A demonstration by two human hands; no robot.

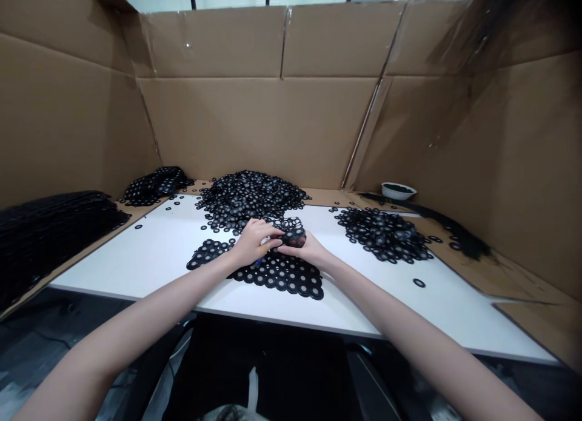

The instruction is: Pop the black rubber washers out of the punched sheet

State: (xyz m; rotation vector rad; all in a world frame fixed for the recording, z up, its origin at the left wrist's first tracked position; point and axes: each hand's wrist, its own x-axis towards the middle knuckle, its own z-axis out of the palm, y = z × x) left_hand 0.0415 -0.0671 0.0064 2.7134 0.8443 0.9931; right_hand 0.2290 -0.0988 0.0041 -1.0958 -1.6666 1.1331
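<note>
Lying flat on the white tabletop (150, 269), just near of the hands, a black sheet of joined rings (282, 275) is stretching with its long axis left to right, its far edge running up under the fingers. A small folded or bunched piece of that ring material (293, 233) is sitting between the two hands at the sheet's far edge. The left hand (253, 242) is curling its fingers narrowly around the left end of this piece, and a thin blue thing (259, 262), perhaps a pen or small tool, is showing beneath its palm. The right hand (305, 246) is pinching the right end, fingers close together. Both hands are meeting at the piece, so neither is clearly nearer; how firmly each grip is closing cannot be told at this size.

Rising just far of the hands, a large heap of loose black rings (250, 197) is almost touching the held piece. A second, flatter heap (384, 233) is spreading to the right, well apart, with single rings scattered round it. At far left, more uncut ring sheets (154, 185) are piling up, and a dark stack (50, 227) is lying along the left edge. At far right a small white bowl (398, 191) is holding dark bits, too small to identify. Cardboard walls (254, 124) are enclosing the table on three sides.
</note>
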